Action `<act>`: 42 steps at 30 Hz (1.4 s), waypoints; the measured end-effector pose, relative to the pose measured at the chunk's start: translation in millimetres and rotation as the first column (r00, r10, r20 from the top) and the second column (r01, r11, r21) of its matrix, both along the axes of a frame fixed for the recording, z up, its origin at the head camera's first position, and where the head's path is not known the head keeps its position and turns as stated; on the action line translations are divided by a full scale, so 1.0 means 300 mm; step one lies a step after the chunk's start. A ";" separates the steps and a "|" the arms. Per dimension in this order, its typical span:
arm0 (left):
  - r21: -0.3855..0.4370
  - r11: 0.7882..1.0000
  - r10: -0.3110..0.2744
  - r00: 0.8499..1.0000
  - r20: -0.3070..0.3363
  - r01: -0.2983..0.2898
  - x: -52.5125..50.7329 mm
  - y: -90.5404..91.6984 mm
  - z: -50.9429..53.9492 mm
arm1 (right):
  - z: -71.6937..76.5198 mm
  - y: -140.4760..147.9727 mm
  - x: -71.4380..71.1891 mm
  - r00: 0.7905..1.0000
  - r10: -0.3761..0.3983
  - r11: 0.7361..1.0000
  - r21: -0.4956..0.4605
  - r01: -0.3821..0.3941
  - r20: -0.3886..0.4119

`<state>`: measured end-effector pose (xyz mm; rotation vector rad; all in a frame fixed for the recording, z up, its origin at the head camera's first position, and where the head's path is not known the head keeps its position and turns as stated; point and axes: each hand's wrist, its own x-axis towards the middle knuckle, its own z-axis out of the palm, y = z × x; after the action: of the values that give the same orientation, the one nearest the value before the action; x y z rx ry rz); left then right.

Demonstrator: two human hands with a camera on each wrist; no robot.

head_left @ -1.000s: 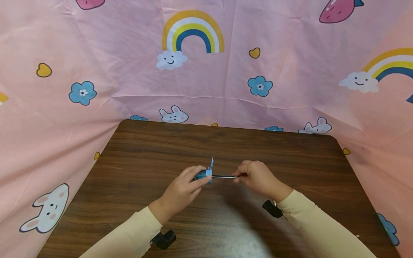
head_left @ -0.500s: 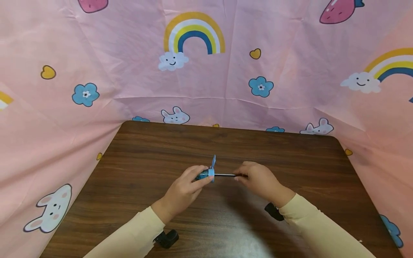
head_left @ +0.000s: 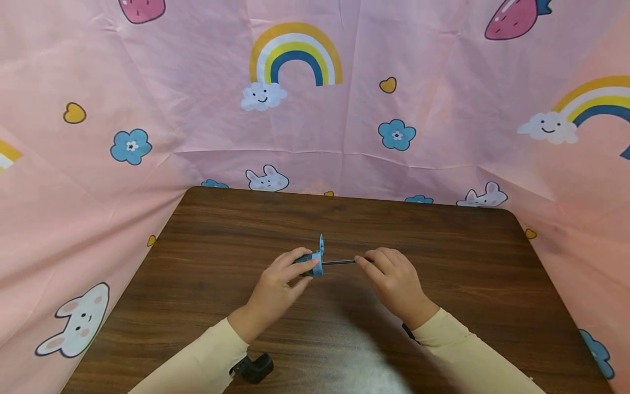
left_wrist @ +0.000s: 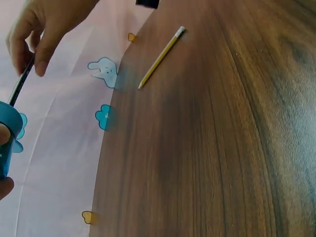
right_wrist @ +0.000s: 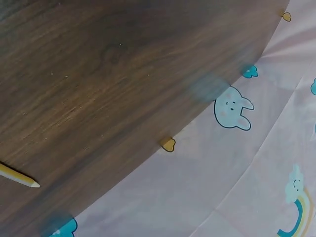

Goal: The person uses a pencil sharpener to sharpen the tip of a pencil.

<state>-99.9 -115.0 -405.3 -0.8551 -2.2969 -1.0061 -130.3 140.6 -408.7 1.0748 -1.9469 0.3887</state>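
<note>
In the head view, a small blue container (head_left: 317, 265) with a raised flip lid (head_left: 321, 243) is held sideways above the table by the left hand (head_left: 270, 287), fingers and thumb round it. The right hand (head_left: 396, 279) pinches a thin dark rod (head_left: 338, 262), whose other end meets the container's mouth; how deep it sits inside cannot be told. The left wrist view shows the container (left_wrist: 10, 118), the rod (left_wrist: 20, 86) rising from it and the right hand (left_wrist: 49, 24) gripping the rod's upper part. The right wrist view shows neither hand.
A yellow pencil (left_wrist: 162, 58) with a white end lies on the brown wooden table (head_left: 236, 219); its pointed part (right_wrist: 19, 176) shows in the right wrist view. Pink patterned cloth (head_left: 315, 120) hangs behind the table and at both sides. Black wrist devices (head_left: 253, 368) sit near the sleeves.
The right hand has turned so more of its back shows, and its fingers cover the rod's dark end seen half a second ago. The container has shifted slightly left and up.
</note>
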 end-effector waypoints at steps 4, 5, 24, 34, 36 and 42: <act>-0.001 1.000 -0.007 1.000 0.014 0.007 0.007 0.007 0.004 | 0.003 -0.013 -0.004 0.999 0.006 0.999 -0.043 -0.008 -0.047; -0.009 1.000 -0.010 1.000 0.006 0.010 0.008 0.008 0.006 | 0.006 -0.016 -0.002 0.999 -0.002 0.999 -0.045 0.000 -0.040; -0.202 0.974 -0.165 0.924 -0.344 0.099 -0.008 -0.016 -0.039 | 0.119 0.011 -0.021 0.250 -0.010 1.000 0.017 -0.023 0.968; -0.020 1.000 0.000 0.997 -0.073 -0.002 -0.002 -0.009 -0.018 | 0.055 -0.024 0.011 0.960 -0.092 0.993 0.100 0.068 0.265; 0.004 1.000 0.017 1.000 -0.014 -0.017 0.005 -0.007 -0.007 | 0.038 -0.020 0.006 0.984 -0.054 0.997 0.066 0.043 0.168; 0.075 0.997 0.020 0.992 0.122 -0.030 0.026 0.007 0.013 | 0.019 -0.022 0.003 1.000 -0.001 1.000 -0.012 0.001 -0.017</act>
<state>-92.1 -112.8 -401.5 -0.7514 -2.3458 -1.1559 -129.4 134.2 -403.1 1.0660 -1.9277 0.3893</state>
